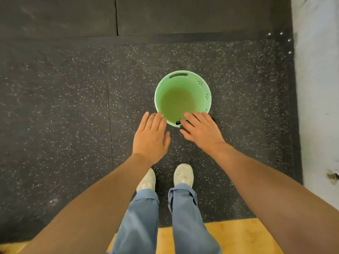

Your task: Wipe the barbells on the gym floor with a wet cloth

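Head view, looking straight down. A green bucket (182, 98) stands at the centre of the frame on speckled black rubber flooring (64, 107), holding murky water; slot handles show at its upper rim and lower rim. Both hands hang above its lower edge, fingers straight and spread, holding nothing. The left hand (151, 136) lies just outside the rim at lower left; the right hand (200, 130) overlaps the rim at lower right and is the nearer to the water. Whether either touches the bucket cannot be told. No cloth and no barbell is in view; a cloth may lie under the cloudy water. Open floor surrounds the bucket; a pale wall (315, 88) bounds the right edge, wooden flooring (229, 235) the bottom.
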Action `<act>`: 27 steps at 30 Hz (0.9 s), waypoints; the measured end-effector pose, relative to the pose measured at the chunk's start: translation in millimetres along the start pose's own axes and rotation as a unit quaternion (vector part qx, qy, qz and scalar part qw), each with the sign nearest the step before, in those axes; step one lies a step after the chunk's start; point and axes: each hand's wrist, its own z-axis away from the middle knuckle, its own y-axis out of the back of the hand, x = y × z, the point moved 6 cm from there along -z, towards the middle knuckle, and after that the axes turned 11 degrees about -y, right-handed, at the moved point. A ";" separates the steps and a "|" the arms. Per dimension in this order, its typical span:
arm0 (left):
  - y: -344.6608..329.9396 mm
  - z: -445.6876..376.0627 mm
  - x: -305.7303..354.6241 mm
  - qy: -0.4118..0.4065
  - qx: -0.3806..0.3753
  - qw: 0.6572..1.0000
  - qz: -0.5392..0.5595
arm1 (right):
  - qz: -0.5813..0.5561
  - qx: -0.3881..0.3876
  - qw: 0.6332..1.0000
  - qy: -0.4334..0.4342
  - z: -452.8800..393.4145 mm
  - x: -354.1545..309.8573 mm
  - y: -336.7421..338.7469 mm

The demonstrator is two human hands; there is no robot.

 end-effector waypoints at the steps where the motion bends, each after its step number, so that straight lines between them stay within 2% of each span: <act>1: -16.2 -2.1 1.1 0.003 -0.007 1.000 0.003 | 0.000 -0.005 1.000 -0.013 4.6 2.7 -16.3; 5: -68.0 -9.0 1.3 -0.003 -0.032 0.999 -0.007 | 0.000 -0.024 0.999 -0.042 19.6 5.1 -69.2; 9: -90.3 -18.5 -5.9 0.000 -0.025 1.000 -0.012 | -0.003 -0.036 0.996 -0.079 24.3 9.4 -96.6; 14: -100.8 -31.8 -10.5 -0.005 -0.003 1.000 -0.015 | -0.008 -0.054 0.997 -0.055 26.9 -2.9 -118.8; 21: -109.2 -38.9 -15.2 -0.008 0.024 1.000 -0.004 | 0.022 -0.075 0.996 -0.050 33.6 -8.0 -131.2; 24: -108.4 -38.4 -14.6 -0.009 0.027 1.000 -0.008 | 0.010 -0.091 0.993 -0.080 33.2 -7.3 -130.3; 27: -104.5 -36.2 -13.9 -0.011 0.019 1.000 -0.006 | -0.015 -0.136 0.987 -0.089 31.7 -5.2 -124.9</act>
